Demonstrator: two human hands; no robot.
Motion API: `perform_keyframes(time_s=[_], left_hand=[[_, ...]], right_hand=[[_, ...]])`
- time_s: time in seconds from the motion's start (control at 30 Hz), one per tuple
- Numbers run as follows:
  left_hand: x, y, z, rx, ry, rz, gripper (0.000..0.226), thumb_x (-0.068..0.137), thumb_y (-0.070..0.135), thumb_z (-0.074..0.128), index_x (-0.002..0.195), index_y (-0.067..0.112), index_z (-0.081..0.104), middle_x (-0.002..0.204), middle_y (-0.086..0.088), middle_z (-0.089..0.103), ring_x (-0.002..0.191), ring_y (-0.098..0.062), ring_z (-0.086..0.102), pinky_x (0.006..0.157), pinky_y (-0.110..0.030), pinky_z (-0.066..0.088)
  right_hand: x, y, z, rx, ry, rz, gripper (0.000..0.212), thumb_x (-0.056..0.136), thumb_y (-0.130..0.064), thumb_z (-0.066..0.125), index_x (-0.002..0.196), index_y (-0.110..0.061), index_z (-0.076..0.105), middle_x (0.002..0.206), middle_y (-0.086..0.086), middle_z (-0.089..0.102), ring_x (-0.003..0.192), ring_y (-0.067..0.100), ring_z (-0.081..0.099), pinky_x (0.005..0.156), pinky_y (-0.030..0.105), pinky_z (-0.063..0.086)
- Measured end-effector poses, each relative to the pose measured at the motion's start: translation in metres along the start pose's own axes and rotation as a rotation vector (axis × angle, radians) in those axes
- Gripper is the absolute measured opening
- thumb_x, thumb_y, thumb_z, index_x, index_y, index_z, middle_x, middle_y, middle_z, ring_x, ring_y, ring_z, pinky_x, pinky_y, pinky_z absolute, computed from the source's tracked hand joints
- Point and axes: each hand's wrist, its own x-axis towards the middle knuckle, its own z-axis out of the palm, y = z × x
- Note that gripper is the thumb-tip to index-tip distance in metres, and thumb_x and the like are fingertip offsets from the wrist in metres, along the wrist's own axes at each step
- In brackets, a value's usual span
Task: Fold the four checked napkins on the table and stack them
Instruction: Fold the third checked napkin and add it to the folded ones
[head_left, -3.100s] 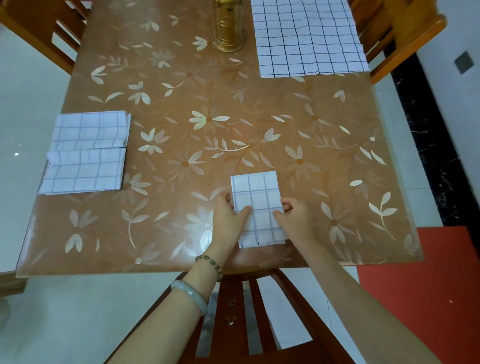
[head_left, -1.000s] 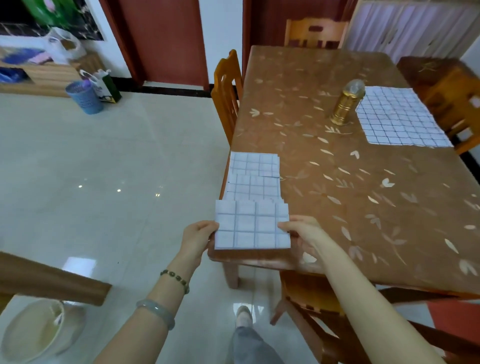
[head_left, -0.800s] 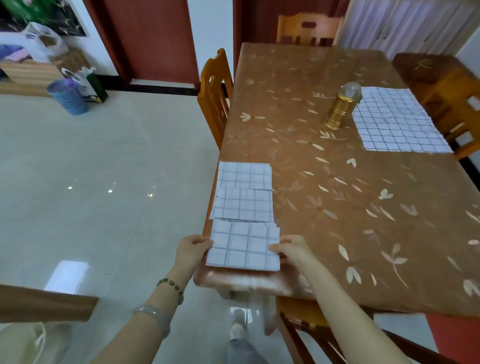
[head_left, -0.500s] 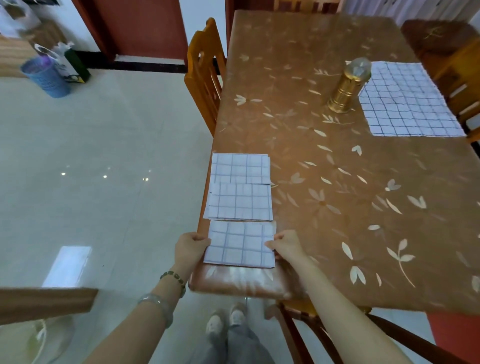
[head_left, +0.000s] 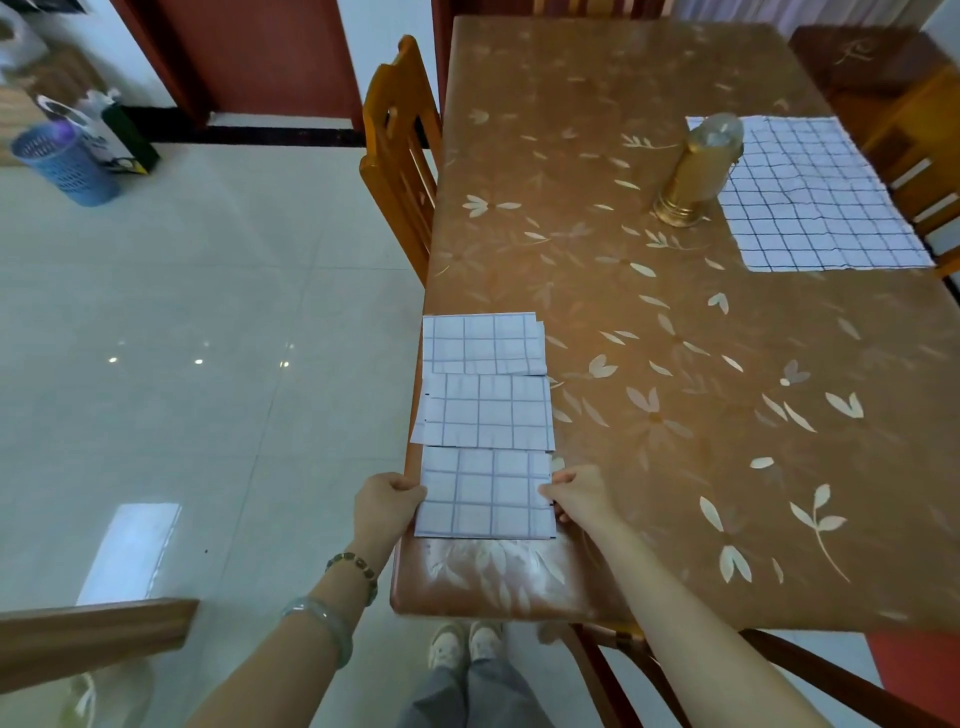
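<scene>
Nearest folded napkin (head_left: 485, 493): lies flat at the near left corner of the table (head_left: 675, 374), its far edge meeting the middle folded napkin (head_left: 488, 410).
Row: three folded napkins line the table's left edge; the far folded napkin (head_left: 483, 343) touches the middle one.
Left hand (head_left: 387, 506): fingers curled, thumb on top, pinching the nearest folded napkin's left edge.
Right hand (head_left: 582, 496): fingers bunched together, pinching its right edge.
Unfolded napkin (head_left: 821, 202): spread flat by the far right edge, well apart from the row.
Gold canister (head_left: 696, 171): upright, just beside the unfolded napkin's left side.
Wooden chair (head_left: 400, 156): tucked against the table's left side.
</scene>
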Motion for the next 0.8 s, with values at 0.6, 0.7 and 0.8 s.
perform_keyframes(time_s=[0.6, 0.7, 0.8], left_hand=[[-0.021, -0.044, 0.034, 0.891, -0.053, 0.842, 0.06, 0.102, 0.046, 0.01, 0.146, 0.013, 0.034, 0.149, -0.015, 0.04, 0.141, -0.031, 0.03, 0.11, -0.053, 0.023], [-0.019, -0.049, 0.037, 0.928, -0.106, 0.753, 0.062, 0.101, 0.051, 0.008, 0.153, 0.016, 0.014, 0.151, -0.014, 0.038, 0.141, -0.029, 0.026, 0.112, -0.052, 0.017], [-0.02, -0.048, 0.038, 0.961, -0.155, 0.721, 0.063, 0.1, 0.053, 0.005, 0.15, 0.017, 0.021, 0.149, -0.013, 0.041, 0.139, -0.031, 0.036, 0.111, -0.053, 0.018]], right_hand=[[-0.039, 0.03, 0.042, -0.976, 0.148, -0.668, 0.064, 0.098, -0.054, 0.017, 0.143, -0.015, 0.039, 0.146, 0.016, 0.041, 0.136, 0.034, 0.037, 0.108, 0.048, 0.019], [-0.039, 0.037, 0.047, -1.018, 0.034, -0.573, 0.07, 0.098, -0.057, 0.006, 0.144, -0.015, 0.036, 0.149, 0.016, 0.037, 0.137, 0.033, 0.036, 0.11, 0.05, 0.015], [-0.038, 0.036, 0.048, -1.059, -0.069, -0.491, 0.071, 0.097, -0.057, 0.005, 0.143, -0.016, 0.04, 0.149, 0.016, 0.035, 0.138, 0.033, 0.032, 0.11, 0.051, 0.017]])
